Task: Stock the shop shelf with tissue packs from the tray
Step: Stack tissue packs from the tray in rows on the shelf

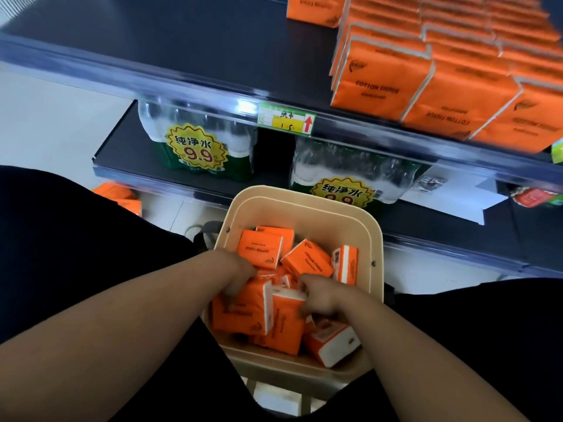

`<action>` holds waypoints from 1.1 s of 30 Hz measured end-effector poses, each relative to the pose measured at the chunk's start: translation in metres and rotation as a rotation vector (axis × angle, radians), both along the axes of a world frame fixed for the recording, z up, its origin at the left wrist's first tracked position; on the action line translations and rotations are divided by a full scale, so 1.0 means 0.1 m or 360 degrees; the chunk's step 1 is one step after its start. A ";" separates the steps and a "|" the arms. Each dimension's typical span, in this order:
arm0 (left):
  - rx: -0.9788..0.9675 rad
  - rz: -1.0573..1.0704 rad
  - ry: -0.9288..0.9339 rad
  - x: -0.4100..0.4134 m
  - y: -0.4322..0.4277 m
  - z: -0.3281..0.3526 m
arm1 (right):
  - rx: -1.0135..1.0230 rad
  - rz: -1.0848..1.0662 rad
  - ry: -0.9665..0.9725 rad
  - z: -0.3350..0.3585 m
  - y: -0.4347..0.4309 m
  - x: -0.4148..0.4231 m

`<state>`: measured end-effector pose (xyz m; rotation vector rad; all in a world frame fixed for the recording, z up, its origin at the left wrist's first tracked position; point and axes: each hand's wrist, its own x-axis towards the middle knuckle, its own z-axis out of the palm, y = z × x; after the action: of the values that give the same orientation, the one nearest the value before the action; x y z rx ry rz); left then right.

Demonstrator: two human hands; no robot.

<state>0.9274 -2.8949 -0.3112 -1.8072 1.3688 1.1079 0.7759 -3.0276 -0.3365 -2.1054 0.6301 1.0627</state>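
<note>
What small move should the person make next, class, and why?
Probably lift both hands straight up out of the tray. The left hand grips one tissue pack, the right hand grips a second pack, and the shelf above has bare space beside the stacked packs.

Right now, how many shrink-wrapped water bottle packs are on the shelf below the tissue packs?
2. One water bottle pack sits at the left of the lower shelf; the other is to its right, partly hidden by the tray. More may be hidden further back.
</note>
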 end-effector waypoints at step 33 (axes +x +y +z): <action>-0.2238 0.0948 0.0312 2.24 -0.98 2.70 | -0.0671 -0.0118 -0.2018 3.48 -1.49 2.78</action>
<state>1.1509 -2.9925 -0.0410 -3.3080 2.0228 0.4807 1.0543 -3.1766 0.0114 -2.5217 0.2597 -0.5790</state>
